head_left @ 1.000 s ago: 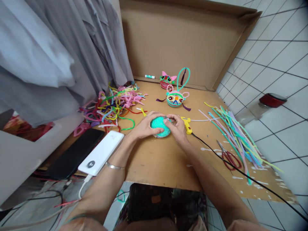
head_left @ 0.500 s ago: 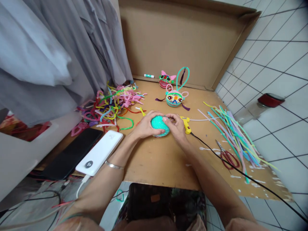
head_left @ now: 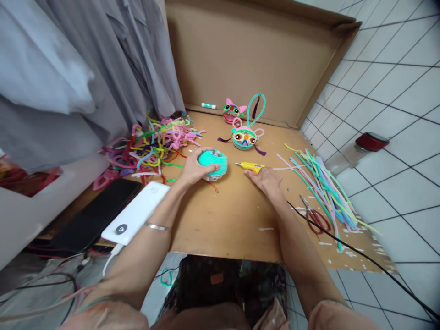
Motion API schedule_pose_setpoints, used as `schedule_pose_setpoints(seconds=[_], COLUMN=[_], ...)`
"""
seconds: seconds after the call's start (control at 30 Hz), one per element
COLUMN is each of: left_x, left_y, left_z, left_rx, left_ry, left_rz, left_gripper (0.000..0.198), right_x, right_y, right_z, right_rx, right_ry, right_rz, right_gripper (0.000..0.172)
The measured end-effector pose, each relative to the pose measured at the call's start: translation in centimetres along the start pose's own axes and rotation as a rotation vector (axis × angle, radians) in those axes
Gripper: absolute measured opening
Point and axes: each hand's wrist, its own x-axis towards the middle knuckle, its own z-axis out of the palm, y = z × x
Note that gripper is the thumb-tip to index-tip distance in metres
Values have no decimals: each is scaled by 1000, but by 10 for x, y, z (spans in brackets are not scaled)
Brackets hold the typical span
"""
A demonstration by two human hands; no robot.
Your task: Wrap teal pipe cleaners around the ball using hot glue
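Observation:
My left hand (head_left: 195, 168) is wrapped round a turquoise ball (head_left: 213, 164) that looks covered in pipe cleaner, tilted so part of its patterned side shows. To the right of it, my right hand (head_left: 268, 179) grips a yellow hot glue gun (head_left: 252, 166) from above, its nozzle pointing left toward the ball. The gun's handle is hidden under the palm. Behind both hands stands a pipe-cleaner animal head (head_left: 244, 138) with a turquoise loop on top and purple tassels. A red and pink one (head_left: 233, 112) sits farther back.
Tangled pipe cleaners (head_left: 154, 146) lie at left, straight ones (head_left: 323, 183) at right beside red-handled scissors (head_left: 316, 219). A white power bank (head_left: 137, 213) and a black phone (head_left: 96, 215) rest at the left edge. A black cord (head_left: 364, 252) trails right. Cardboard (head_left: 233, 55) stands behind.
My right hand has left the ball and taken hold of the glue gun, now turned with its nozzle leftward. My left hand has moved left with the ball and tilted it.

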Motion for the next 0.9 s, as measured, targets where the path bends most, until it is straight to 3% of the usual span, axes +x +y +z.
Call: schedule_pose_setpoints(seconds=[0.17,0.37,0.53,0.67,0.9], left_x=[3,3,1,0,2], left_y=[-6,-5,-4,-7,-9], left_z=[2,2,4,5,4], left_rx=[-4,-12,-121,-166,-192], left_ry=[-27,-33,-92,-129,-168], left_rz=[33,17,1,-9,17], left_gripper=[66,63,65,66,65], right_x=[-3,-6,-13,-17,-21], right_y=[-6,-8,-15,-16,-18], right_z=[6,-11,-20,-17,-14], right_rx=[-15,140,321,363,370], right_ry=[71,265,519,555,608], right_rz=[117,143,-41,-188,-308], right_gripper=[50,47,41,41,39])
